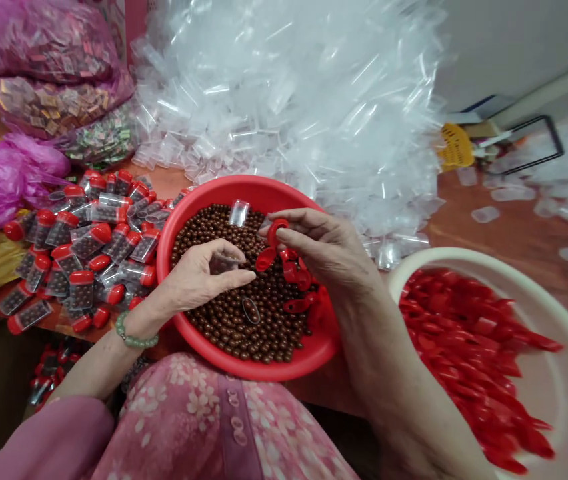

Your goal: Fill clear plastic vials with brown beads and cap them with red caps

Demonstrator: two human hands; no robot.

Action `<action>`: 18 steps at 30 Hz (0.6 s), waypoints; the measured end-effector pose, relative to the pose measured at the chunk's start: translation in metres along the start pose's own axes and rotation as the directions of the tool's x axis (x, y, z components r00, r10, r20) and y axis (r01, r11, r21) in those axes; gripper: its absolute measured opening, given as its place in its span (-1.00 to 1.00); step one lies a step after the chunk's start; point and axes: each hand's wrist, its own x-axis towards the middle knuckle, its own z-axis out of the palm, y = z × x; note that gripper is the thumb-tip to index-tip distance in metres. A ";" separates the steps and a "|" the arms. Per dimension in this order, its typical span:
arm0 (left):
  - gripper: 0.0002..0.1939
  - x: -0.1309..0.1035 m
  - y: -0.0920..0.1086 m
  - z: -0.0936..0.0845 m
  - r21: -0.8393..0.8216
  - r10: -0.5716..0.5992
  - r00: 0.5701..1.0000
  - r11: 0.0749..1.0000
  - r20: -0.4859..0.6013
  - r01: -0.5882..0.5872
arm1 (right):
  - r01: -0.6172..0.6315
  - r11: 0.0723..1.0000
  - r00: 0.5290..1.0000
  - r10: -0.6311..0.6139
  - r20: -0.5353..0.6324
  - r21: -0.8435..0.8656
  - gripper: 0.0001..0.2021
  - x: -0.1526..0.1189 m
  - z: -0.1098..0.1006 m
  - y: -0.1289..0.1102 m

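My left hand (209, 273) is curled round a small clear plastic container (224, 263), above a red basin (244, 369) of brown chocolate balls (229, 307). Between the thumb and fingers of my right hand (317, 240) is a red flip-top cap (277, 233), its small lid hanging open. The cap and the container are apart. One clear container (239, 213) lies on the balls at the back of the basin, and another (251, 311) is sunk among them nearer to me. Several loose red caps (297, 273) lie at the basin's right side, partly behind my right hand.
Filled containers with red caps (81, 290) are heaped left of the basin. A huge pile of clear containers (284, 100) rises behind it. To the right stands a white basin (464, 257) of red caps (464, 333). Pink plastic bags (54, 47) sit at the back left.
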 end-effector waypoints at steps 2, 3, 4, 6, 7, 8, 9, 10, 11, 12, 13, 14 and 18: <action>-0.72 0.001 -0.001 0.003 -0.011 -0.009 0.999 1.000 -0.049 0.008 | -0.007 0.989 0.999 0.012 -0.034 0.151 -0.73 -0.003 0.010 -0.002; -0.71 0.002 -0.002 0.004 -0.019 -0.005 0.997 1.000 -0.083 0.004 | -0.008 0.978 0.999 0.017 -0.040 0.210 -0.73 -0.004 0.015 -0.003; -0.71 0.002 -0.002 0.005 -0.023 0.000 0.993 1.000 -0.118 -0.003 | -0.011 0.966 0.999 0.023 -0.044 0.258 -0.73 -0.006 0.020 -0.004; -0.70 0.002 -0.001 0.006 -0.011 0.016 0.986 1.000 -0.168 -0.018 | -0.020 0.944 0.998 0.039 -0.052 0.329 -0.73 -0.010 0.030 -0.005; -0.71 0.002 -0.001 0.006 0.002 0.025 0.984 1.000 -0.177 -0.025 | -0.027 0.935 0.997 0.049 -0.053 0.353 -0.73 -0.012 0.033 -0.006; -0.73 0.001 -0.001 0.006 0.011 0.032 0.984 0.999 -0.177 -0.031 | -0.034 0.928 0.997 0.059 -0.055 0.372 -0.73 -0.013 0.036 -0.007; -0.74 0.000 0.000 0.006 0.010 0.037 0.985 0.999 -0.171 -0.035 | -0.040 0.921 0.996 0.067 -0.057 0.387 -0.72 -0.015 0.039 -0.007; -0.76 -0.001 0.000 0.006 -0.004 0.039 0.986 0.999 -0.164 -0.041 | -0.048 0.915 0.996 0.076 -0.056 0.400 -0.71 -0.017 0.041 -0.007; -0.77 -0.002 -0.001 0.005 -0.028 0.040 0.986 0.999 -0.162 -0.046 | -0.054 0.910 0.995 0.084 -0.054 0.411 -0.71 -0.018 0.042 -0.007; -0.77 -0.003 -0.002 0.005 -0.061 0.038 0.986 0.997 -0.164 -0.049 | -0.059 0.906 0.995 0.088 -0.052 0.419 -0.70 -0.018 0.042 -0.006; -0.76 -0.005 -0.003 0.004 -0.099 0.033 0.985 0.994 -0.167 -0.050 | -0.063 0.903 0.995 0.091 -0.046 0.424 -0.70 -0.019 0.043 -0.005; -0.75 -0.006 -0.004 0.003 -0.137 0.024 0.986 0.989 -0.168 -0.047 | -0.066 0.903 0.995 0.090 -0.037 0.424 -0.70 -0.019 0.043 -0.004; -0.73 -0.006 -0.009 0.001 -0.213 0.007 0.980 0.976 -0.197 -0.050 | 0.043 0.953 0.994 -0.010 -0.109 0.301 -0.75 -0.020 0.044 0.005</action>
